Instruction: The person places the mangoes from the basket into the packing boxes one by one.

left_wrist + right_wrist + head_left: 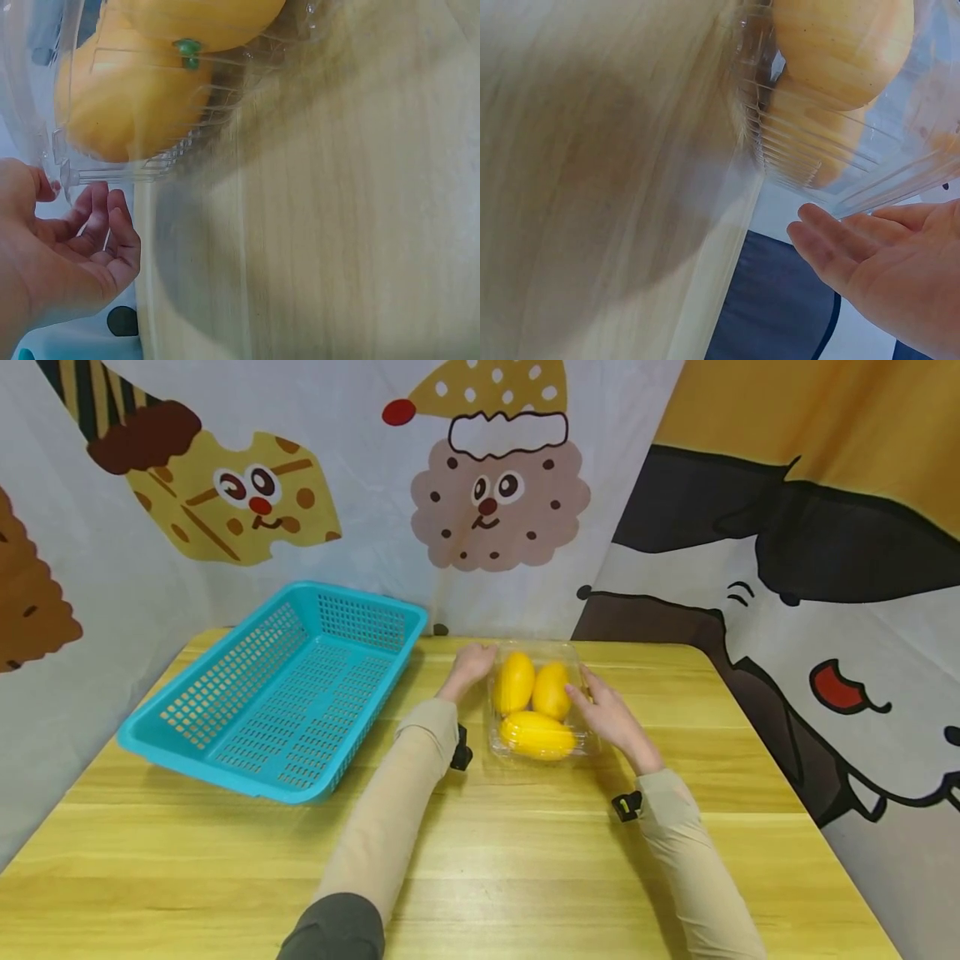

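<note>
A clear plastic clamshell box point(517, 750) on the table holds three yellow mango-like fruits point(537, 735); a small green stem end point(189, 52) shows on one in the left wrist view. My left hand point(472, 667) is at the box's far left corner, its thumb and curled fingers pinching the rim point(71, 176). On the opposite side, my right hand point(609, 714) touches the box wall with fairly straight fingers point(825, 232), the thumb lying by the upper edge. Part of the right fingers is hidden behind the box in the head view.
A turquoise perforated basket point(315, 718) stands to the left on the wooden table point(510, 868). Behind the table hangs a cloth with cartoon prints point(502, 510). The table's far edge runs just behind the box.
</note>
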`<act>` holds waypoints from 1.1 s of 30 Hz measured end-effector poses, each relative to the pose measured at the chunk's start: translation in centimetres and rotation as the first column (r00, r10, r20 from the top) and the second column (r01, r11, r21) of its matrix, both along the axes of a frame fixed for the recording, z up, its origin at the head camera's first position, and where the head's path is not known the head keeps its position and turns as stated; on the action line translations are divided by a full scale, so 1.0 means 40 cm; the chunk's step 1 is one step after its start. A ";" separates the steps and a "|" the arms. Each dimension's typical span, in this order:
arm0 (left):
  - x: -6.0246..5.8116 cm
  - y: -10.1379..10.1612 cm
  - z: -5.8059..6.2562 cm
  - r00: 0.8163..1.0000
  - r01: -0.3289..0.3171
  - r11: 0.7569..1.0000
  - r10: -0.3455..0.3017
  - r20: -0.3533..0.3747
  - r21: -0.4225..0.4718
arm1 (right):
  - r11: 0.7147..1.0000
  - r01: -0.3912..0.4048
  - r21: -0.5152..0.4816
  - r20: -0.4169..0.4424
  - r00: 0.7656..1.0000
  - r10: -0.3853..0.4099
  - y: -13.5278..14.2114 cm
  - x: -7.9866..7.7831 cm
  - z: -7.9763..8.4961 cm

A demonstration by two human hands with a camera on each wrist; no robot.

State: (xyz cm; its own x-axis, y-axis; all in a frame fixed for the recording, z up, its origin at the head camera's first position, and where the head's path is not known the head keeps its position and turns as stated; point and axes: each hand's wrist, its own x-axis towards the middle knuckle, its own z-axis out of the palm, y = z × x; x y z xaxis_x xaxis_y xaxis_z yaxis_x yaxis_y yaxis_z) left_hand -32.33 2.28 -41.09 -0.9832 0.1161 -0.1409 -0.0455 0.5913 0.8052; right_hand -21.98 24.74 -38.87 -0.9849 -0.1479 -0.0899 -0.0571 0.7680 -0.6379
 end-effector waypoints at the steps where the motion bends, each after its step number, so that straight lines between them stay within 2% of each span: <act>1: -0.001 0.001 0.000 1.000 -0.004 1.000 0.004 0.003 0.008 | 1.000 -0.001 0.000 -0.003 1.000 0.001 0.000 0.000 0.001; 10: 0.001 0.001 0.014 0.999 -0.032 0.997 0.029 0.037 0.065 | 1.000 -0.014 -0.011 -0.004 1.000 0.013 -0.003 -0.003 0.004; 16: -0.027 -0.002 -0.009 0.995 -0.064 0.992 0.056 0.080 0.106 | 1.000 -0.012 -0.013 0.004 1.000 0.012 -0.002 -0.003 0.003; 19: -0.126 0.005 -0.121 0.998 -0.061 0.990 0.056 0.042 0.130 | 1.000 -0.009 -0.015 0.007 1.000 0.009 -0.001 -0.003 0.001; 21: -0.180 0.011 -0.180 0.999 -0.044 0.990 0.041 0.023 0.135 | 1.000 -0.007 -0.017 0.008 1.000 0.007 0.000 -0.002 0.000; 23: -0.213 0.019 -0.206 0.999 -0.043 0.991 0.039 0.034 0.128 | 1.000 -0.006 -0.020 0.008 1.000 0.006 0.001 -0.002 0.000; 25: -0.172 0.017 -0.150 0.997 -0.046 0.994 0.039 0.074 0.103 | 1.000 -0.006 -0.020 0.007 1.000 0.006 0.001 -0.002 0.000; 28: -0.084 0.011 -0.045 0.994 -0.061 0.994 0.052 0.100 0.085 | 1.000 -0.006 -0.019 0.002 1.000 0.006 0.001 -0.001 0.001; 30: -0.051 0.009 -0.011 0.995 -0.064 0.995 0.057 0.087 0.077 | 1.000 -0.007 -0.018 -0.001 1.000 0.007 0.000 0.000 0.001; 33: -0.034 0.009 0.006 0.996 -0.064 0.997 0.061 0.063 0.052 | 1.000 -0.009 -0.018 -0.003 1.000 0.009 -0.001 0.001 0.001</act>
